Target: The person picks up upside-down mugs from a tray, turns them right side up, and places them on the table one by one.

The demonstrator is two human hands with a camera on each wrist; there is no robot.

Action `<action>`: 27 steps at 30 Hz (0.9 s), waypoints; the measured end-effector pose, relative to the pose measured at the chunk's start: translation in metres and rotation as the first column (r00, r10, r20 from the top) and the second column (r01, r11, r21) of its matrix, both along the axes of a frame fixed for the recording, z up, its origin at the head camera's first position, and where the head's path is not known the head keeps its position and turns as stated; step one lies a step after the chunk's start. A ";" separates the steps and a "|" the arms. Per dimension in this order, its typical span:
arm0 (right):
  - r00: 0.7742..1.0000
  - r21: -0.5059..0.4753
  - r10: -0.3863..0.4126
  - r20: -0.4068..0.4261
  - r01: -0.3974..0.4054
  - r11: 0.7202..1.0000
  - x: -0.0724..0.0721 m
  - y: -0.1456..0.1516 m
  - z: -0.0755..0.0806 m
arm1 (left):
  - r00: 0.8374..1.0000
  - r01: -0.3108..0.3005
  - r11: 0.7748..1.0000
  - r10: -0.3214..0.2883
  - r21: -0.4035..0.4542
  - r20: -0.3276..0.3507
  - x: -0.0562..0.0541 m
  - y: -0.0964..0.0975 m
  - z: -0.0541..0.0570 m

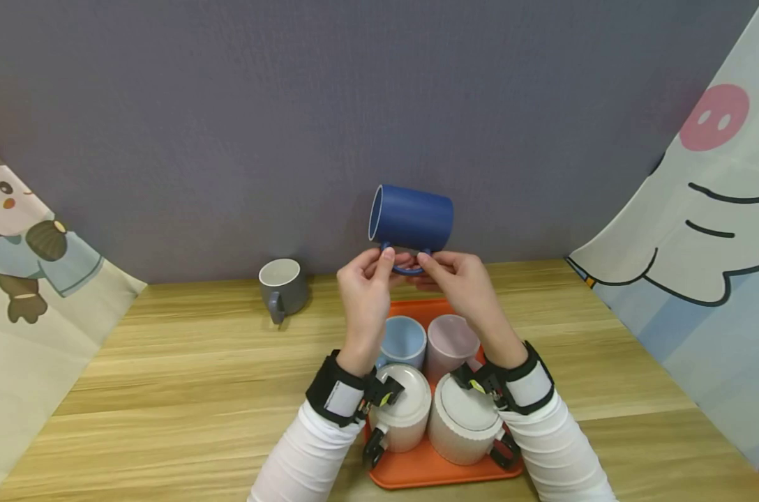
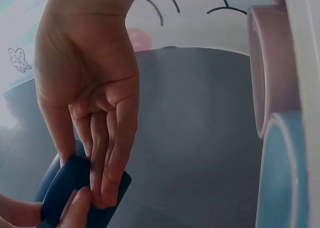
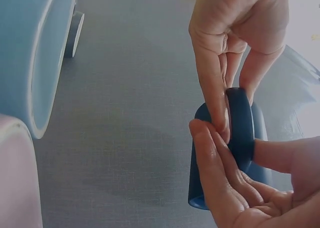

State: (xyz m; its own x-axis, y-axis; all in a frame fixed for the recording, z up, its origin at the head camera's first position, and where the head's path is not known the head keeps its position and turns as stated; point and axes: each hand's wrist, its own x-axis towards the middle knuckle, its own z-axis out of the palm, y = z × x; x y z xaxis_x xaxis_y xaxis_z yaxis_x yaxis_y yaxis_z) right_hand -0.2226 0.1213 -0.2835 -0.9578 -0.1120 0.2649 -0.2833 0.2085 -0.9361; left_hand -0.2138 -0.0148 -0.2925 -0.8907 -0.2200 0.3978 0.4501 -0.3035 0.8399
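Note:
A dark blue mug is held up in the air, lying on its side with its mouth to the left and its handle pointing down. My left hand pinches the handle near the mouth end, thumb on the near side. At the base end of the same handle, my right hand pinches with thumb and fingers. Both wrist views show the blue handle between the two hands' fingers, close to the mug's body.
Below the hands, an orange tray carries a light blue mug, a pink mug and two white mugs with black handles, seemingly bottoms up. A grey mug stands left on the wooden table, near the grey wall.

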 end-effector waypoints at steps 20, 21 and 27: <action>0.991 -0.309 0.113 0.069 -0.087 0.947 -0.001 0.002 -0.001 | 0.993 -0.098 0.957 0.112 -0.273 0.034 0.002 -0.003 0.000; 0.989 -0.333 0.127 0.075 -0.095 0.938 -0.001 0.002 -0.001 | 0.993 -0.092 0.960 0.107 -0.265 0.042 0.002 -0.003 0.000; 0.969 -0.489 0.220 0.116 -0.137 0.862 -0.003 -0.001 -0.001 | 0.995 -0.043 0.979 0.060 -0.200 0.076 0.000 -0.003 0.001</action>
